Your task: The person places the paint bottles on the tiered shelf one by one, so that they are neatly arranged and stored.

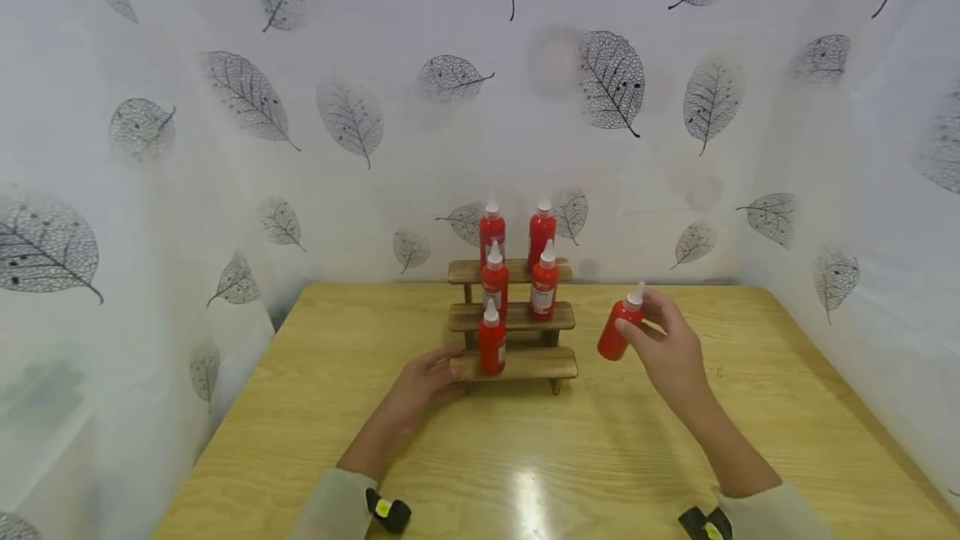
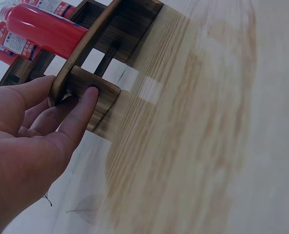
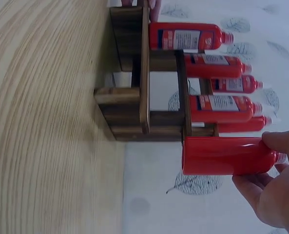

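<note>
A three-step wooden stand (image 1: 525, 365) bears red squeeze bottles with white pointed caps. Two bottles stand on the top step and two on the middle one. A single bottle (image 1: 492, 346) stands toward the left of the lowest step. My left hand (image 1: 420, 386) pinches the left end of that step, thumb on the board and fingers at its edge and leg, as the left wrist view shows. To the right of the stand, my right hand (image 1: 671, 352) holds another red bottle (image 1: 615, 336) by its upper part, tilted and raised off the table.
The stand is on a light wood-grain table (image 1: 540, 457). Behind and at both sides hangs a pale curtain (image 1: 480, 148) printed with dark leaves. Both wrists wear black straps.
</note>
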A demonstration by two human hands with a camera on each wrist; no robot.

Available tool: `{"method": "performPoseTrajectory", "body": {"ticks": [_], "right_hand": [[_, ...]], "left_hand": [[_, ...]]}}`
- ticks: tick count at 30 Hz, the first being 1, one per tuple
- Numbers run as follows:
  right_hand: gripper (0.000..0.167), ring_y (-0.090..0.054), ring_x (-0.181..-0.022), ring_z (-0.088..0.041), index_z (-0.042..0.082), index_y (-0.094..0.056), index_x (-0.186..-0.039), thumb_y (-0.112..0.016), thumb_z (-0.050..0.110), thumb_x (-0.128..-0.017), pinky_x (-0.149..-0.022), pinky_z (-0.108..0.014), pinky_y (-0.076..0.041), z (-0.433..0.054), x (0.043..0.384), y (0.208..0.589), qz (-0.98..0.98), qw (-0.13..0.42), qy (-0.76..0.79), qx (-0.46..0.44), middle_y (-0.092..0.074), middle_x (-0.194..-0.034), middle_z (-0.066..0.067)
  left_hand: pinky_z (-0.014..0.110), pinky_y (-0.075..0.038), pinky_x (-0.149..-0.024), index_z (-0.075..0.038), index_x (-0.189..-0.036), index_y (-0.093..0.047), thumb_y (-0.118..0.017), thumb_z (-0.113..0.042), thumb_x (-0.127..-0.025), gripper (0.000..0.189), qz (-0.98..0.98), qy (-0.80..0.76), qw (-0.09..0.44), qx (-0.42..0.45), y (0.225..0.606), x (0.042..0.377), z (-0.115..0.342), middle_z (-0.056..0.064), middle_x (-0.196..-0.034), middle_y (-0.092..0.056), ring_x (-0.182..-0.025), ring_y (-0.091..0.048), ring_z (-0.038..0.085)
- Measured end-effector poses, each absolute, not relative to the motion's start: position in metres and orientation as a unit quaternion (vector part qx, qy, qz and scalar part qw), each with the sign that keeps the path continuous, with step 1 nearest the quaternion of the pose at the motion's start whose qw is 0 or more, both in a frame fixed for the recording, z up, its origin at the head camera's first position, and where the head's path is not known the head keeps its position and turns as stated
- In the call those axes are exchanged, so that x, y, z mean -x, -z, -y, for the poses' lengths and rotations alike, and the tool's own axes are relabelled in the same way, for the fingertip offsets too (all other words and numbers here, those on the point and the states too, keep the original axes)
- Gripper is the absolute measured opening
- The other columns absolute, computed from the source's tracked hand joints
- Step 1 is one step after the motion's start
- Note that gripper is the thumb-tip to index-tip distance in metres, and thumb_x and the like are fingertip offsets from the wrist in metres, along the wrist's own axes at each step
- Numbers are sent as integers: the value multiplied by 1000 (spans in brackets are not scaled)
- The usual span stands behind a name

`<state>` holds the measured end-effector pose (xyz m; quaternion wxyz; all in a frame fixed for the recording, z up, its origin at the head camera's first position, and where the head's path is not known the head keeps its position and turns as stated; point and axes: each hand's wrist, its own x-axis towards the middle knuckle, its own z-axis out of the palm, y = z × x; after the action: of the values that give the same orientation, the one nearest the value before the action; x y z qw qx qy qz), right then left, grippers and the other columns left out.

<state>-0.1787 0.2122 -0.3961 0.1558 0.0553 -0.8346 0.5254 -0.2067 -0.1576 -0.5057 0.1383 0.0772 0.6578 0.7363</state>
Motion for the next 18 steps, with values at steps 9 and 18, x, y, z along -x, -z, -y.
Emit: {"method": "performPoseTrajectory", "body": {"ticks": [9, 18], "right_hand": [[48, -59, -123, -27, 10, -54, -137, -72, 21, -95, -102, -35, -55, -164, 193, 402, 815, 136, -549, -124, -62, -131, -9], [49, -61, -118, -31, 7, -55, -136, -75, 11, -91, -101, -49, -55, -137, 199, 415, 816, 114, -550, -137, -63, -130, -12]], "left_hand": [[45, -56, -102, 3, -146, -45, -59, -10, -102, 48, -652, -742, 140, -73, 504, 207, 157, 26, -158, -34, -124, -59, 29], [45, -56, -101, 2, -146, -46, -58, -10, -102, 48, -651, -742, 142, -74, 505, 208, 157, 25, -160, -31, -131, -53, 35]]}}
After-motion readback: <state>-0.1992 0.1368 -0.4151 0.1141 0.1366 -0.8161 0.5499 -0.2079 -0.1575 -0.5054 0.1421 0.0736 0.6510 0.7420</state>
